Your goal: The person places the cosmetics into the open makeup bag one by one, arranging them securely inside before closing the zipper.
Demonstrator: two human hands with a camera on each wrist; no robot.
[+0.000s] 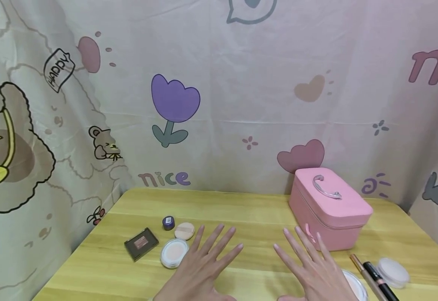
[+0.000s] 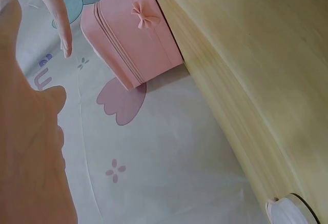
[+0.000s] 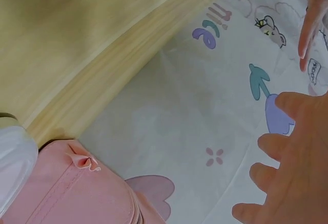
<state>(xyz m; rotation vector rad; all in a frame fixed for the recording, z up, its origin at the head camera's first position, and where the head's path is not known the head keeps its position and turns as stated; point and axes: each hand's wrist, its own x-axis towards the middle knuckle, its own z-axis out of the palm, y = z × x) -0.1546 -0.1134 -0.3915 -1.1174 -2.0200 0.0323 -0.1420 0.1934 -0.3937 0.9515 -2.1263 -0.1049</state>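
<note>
Both hands hover palm down with fingers spread, holding nothing. My left hand (image 1: 200,267) is nearest a round white compact (image 1: 174,253), partly overlapping it in the head view. Behind that compact lie a beige powder puff (image 1: 184,230) and a small dark blue jar (image 1: 168,223); a dark flat palette (image 1: 141,244) is to their left. My right hand (image 1: 314,269) is in front of a pink zipped cosmetic case (image 1: 331,209) with a silver handle, its lid down. It partly hides another round compact (image 1: 359,288). The left wrist view shows the case (image 2: 136,34) with a bow.
Right of the right hand lie a slim brown-gold tube (image 1: 367,276), a black tube (image 1: 380,282) and a round, frosted white container (image 1: 393,272). The wood-grain table (image 1: 241,209) ends at a printed cloth (image 1: 234,83) hanging behind and at the sides.
</note>
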